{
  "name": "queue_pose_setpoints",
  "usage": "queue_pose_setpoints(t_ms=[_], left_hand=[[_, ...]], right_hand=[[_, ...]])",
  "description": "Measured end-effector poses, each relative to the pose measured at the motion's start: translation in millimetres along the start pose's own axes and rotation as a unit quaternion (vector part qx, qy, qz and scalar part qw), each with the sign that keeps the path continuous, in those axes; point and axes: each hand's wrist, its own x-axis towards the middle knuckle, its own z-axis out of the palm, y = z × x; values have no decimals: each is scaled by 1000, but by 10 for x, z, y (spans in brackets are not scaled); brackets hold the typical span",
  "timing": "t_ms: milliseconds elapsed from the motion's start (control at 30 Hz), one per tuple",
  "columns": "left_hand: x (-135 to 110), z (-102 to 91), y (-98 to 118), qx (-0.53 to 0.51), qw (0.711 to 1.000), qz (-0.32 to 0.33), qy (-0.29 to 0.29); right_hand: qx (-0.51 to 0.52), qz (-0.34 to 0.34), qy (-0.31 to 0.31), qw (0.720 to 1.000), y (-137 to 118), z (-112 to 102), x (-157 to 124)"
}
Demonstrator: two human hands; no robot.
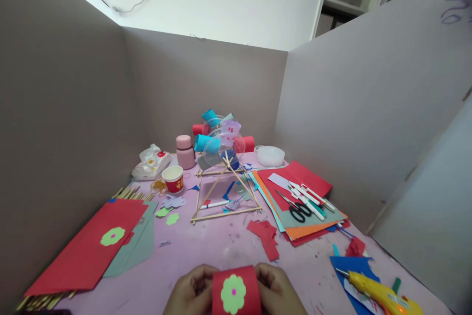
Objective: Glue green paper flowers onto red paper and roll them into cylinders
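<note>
Near the table's front edge, my left hand (193, 290) and my right hand (278, 289) hold a piece of red paper (218, 300) between them, one at each side. A light green paper flower (226, 293) with a pink centre sits on the red paper. Both hands have their fingers closed on its edges; its lower part runs out of view. Beyond them stands a wooden-stick frame (221, 215) bearing a wheel of clear discs (212, 158) with blue, red, grey and lilac paper cups around it.
At left, red sheets (88, 256) with a green flower lie over sticks. A paper cup (173, 180), pink bottle (185, 153) and tissue pack (150, 163) stand behind. At right are scissors (299, 212), markers (308, 202), stacked paper (313, 180) and a yellow glue gun (379, 293).
</note>
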Motion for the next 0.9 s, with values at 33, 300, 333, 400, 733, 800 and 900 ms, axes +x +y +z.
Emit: queue_pose_setpoints(t_ms=[33,300,333,400,733,800,900], left_hand=[[-2,-1,7,1,1000,-7,-4],[-81,23,173,-12,1000,-17,-17],[-93,30,187,-16,1000,-14,-19],[-110,42,199,-10,1000,-4,-25],[-85,58,83,18,999,-31,-20],[-65,47,57,7,999,-36,-28],[-23,24,20,-14,998,-41,-43]], right_hand=[[15,12,-6,1000,-45,4,-22],[58,101,-48,992,-213,-59,-92],[59,102,-50,992,-207,-64,-92],[61,100,-58,991,-201,-62,-97],[48,44,-17,998,-217,-38,-144],[28,32,-13,999,-204,-45,-140],[9,30,-14,999,-182,-48,-130]])
